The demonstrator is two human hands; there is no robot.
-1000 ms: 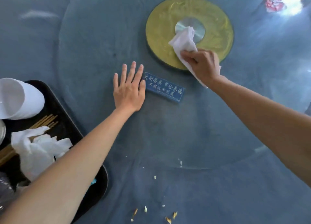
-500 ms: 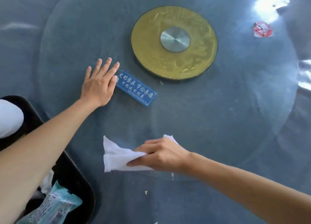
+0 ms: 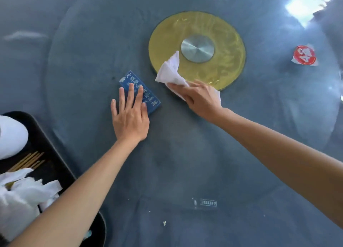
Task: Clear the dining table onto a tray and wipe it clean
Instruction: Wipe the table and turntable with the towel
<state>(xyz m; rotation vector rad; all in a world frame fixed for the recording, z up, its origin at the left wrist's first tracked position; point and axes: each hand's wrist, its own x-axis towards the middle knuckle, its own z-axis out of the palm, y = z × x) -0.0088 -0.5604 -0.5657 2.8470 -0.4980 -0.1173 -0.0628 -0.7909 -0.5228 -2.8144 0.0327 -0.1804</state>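
Most of the table (image 3: pixel 185 163) looks cleared, with the cup (image 3: pixel 11 135), chopsticks (image 3: pixel 27 161) and napkins (image 3: pixel 24 191) already on the tray (image 3: pixel 61 165). Wiping is underway: the right hand (image 3: pixel 201 98) grips a cloth (image 3: pixel 171 70) at the gold disc (image 3: pixel 222 42), while the left hand (image 3: pixel 130 116) rests flat, fingers on the blue sign (image 3: pixel 150 100). Crumbs (image 3: pixel 164 223) and a red wrapper (image 3: pixel 304 55) remain.

Wiping the glass turntable
The right hand (image 3: pixel 201 98) presses a white cloth (image 3: pixel 171 71) at the gold disc's (image 3: pixel 222 61) edge; the left hand (image 3: pixel 130 116) lies flat, fingers on a blue sign (image 3: pixel 148 100).
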